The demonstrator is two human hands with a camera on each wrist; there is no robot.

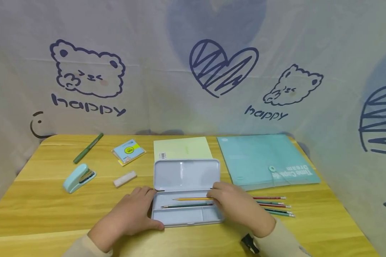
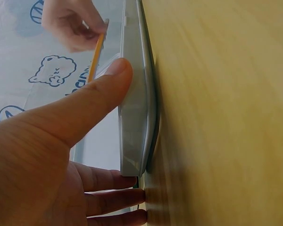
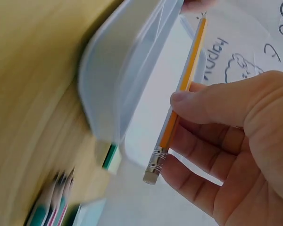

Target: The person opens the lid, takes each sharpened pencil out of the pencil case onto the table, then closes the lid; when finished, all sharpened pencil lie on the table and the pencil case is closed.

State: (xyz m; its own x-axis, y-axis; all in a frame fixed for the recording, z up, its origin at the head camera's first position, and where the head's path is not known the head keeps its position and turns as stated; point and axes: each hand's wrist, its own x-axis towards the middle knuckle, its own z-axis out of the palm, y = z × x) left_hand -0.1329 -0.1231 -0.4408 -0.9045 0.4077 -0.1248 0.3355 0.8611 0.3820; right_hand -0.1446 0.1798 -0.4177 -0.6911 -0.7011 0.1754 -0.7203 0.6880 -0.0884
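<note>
Slim yellow pencil [image 1: 193, 198] held over an open, pale pencil case [image 1: 180, 216]
The right hand [image 1: 234, 204] pinches it near its ribbed metal band [image 3: 156, 160]; the left hand [image 1: 135, 211] grips the smooth, round-cornered pencil case at its left end. A dark green pencil [image 1: 186, 206] lies inside. The desk [image 1: 35, 210] has streaky wood grain.

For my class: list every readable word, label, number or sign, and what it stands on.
"happy": twice on the wall cloth
"Time", "Dream": turquoise folder; the word after "Time" is unclear
"100": blue sticky-note packet
Too small to read: barcode label and cover print on pale green booklet; packet's other print; folder's small marks
Cut off: wall cloth marks, right edge
</note>
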